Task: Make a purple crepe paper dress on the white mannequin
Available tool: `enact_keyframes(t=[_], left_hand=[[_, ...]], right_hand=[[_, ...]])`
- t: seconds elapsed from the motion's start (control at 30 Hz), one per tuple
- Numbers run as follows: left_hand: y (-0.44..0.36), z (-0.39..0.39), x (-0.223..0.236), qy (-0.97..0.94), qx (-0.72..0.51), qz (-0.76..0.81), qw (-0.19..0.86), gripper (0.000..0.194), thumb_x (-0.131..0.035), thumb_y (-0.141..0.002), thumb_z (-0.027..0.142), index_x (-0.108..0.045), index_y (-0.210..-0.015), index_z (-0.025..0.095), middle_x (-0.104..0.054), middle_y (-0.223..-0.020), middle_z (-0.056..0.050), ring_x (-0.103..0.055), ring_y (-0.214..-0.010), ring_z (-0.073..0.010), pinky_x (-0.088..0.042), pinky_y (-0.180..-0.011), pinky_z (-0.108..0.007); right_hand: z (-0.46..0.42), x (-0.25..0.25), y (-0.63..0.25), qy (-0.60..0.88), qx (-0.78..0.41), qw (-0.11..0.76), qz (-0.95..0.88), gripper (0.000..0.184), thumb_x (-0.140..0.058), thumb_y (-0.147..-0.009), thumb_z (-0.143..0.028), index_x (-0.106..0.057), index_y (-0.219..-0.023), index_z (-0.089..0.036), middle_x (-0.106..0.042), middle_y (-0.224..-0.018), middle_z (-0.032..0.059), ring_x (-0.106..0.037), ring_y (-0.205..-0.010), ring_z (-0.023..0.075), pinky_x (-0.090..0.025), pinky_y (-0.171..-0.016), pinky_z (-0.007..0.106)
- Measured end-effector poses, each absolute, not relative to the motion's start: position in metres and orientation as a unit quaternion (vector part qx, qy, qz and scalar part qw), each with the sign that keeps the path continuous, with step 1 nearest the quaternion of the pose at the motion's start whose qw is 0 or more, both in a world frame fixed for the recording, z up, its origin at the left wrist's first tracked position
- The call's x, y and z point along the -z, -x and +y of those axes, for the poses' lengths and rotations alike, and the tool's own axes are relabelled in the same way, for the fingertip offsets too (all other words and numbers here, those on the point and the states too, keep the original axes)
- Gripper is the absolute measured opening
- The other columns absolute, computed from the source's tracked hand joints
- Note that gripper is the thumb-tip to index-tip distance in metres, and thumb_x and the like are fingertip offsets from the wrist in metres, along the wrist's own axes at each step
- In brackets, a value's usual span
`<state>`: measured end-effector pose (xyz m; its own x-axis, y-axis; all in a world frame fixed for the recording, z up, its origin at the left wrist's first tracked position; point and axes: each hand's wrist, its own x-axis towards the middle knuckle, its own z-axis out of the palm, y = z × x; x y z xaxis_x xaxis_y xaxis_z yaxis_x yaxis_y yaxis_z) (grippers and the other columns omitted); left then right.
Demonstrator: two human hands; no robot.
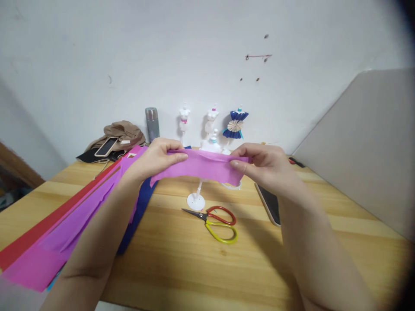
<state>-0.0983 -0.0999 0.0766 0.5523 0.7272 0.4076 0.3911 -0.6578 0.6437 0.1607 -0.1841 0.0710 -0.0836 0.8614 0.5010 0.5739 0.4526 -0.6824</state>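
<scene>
strip (pixel 201 168) of purple, one, held level by two hands
head view: left hand (pixel 160 155) and right hand (pixel 266 164) each pinch it near an end, thumbs pressed to fingers, forearms reaching forward; it hides part of one of four dress forms (pixel 211 145); one pair of scissors (pixel 202 216) lies nearer.

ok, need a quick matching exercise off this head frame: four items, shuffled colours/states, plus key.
1. pink strip
2. scissors
3. flask
4. rightmost mannequin

A. grey, standing upright
B. one red handle, one yellow
C. dark blue pleats, pale rosette
D. held between left hand and right hand

Pairs: 1-D, 2-B, 3-A, 4-C
</scene>
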Motion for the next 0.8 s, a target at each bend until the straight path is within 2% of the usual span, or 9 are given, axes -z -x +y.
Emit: enact_keyframes(t=[0.17, 0.33, 0.43, 0.57, 0.8], left_hand=[[0.091, -0.090, -0.064, -0.849, -0.369, 0.330, 0.185, 0.022, -0.061, -0.083, 0.034, -0.067, -0.075, 0.015, -0.061, -0.070, 0.000, -0.052, -0.070, -0.0133, -0.037, -0.064, -0.026], [0.080, -0.088, -0.058, -0.835, -0.396, 0.334, 0.183, 0.023, -0.059, -0.083, 0.035, -0.064, -0.072, 0.015, -0.060, -0.069, 0.000, -0.051, -0.069, -0.0137, -0.037, -0.066, -0.027], [0.075, -0.089, -0.058, -0.825, -0.410, 0.332, 0.203, 0.024, -0.058, -0.084, 0.036, -0.063, -0.073, 0.015, -0.059, -0.069, 0.001, -0.051, -0.069, -0.0133, -0.037, -0.066, -0.026], [0.070, -0.087, -0.055, -0.818, -0.408, 0.316, 0.253, 0.021, -0.059, -0.083, 0.035, -0.060, -0.074, 0.015, -0.058, -0.072, 0.001, -0.051, -0.071, -0.0132, -0.039, -0.068, -0.026], [0.065, -0.086, -0.048, -0.777, -0.440, 0.248, 0.375, 0.023, -0.061, -0.084, 0.039, -0.055, -0.081, 0.017, -0.057, -0.080, 0.000, -0.053, -0.076, -0.0131, -0.044, -0.073, -0.026]], right_hand=[[-0.178, -0.069, -0.162, 0.518, -0.141, 0.452, -0.713, 0.013, -0.067, -0.079, -0.036, -0.067, -0.073, -0.025, -0.063, -0.067, 0.0014, -0.057, -0.066, 0.0201, -0.043, -0.063, 0.035], [-0.178, -0.070, -0.162, 0.515, -0.162, 0.452, -0.710, 0.014, -0.066, -0.082, -0.034, -0.066, -0.074, -0.023, -0.063, -0.068, 0.0043, -0.058, -0.069, 0.0210, -0.045, -0.065, 0.037], [-0.178, -0.069, -0.160, 0.494, -0.153, 0.476, -0.711, 0.016, -0.067, -0.081, -0.033, -0.062, -0.070, -0.023, -0.067, -0.079, 0.0060, -0.063, -0.080, 0.0241, -0.049, -0.072, 0.040], [-0.173, -0.065, -0.157, 0.474, -0.154, 0.520, -0.694, 0.020, -0.071, -0.077, -0.033, -0.056, -0.068, -0.024, -0.071, -0.111, 0.0059, -0.065, -0.105, 0.0287, -0.051, -0.084, 0.043], [-0.168, -0.058, -0.149, 0.472, -0.172, 0.548, -0.668, 0.024, -0.070, -0.079, -0.029, -0.049, -0.068, -0.025, -0.073, -0.110, 0.0054, -0.067, -0.107, 0.0285, -0.052, -0.086, 0.043]])
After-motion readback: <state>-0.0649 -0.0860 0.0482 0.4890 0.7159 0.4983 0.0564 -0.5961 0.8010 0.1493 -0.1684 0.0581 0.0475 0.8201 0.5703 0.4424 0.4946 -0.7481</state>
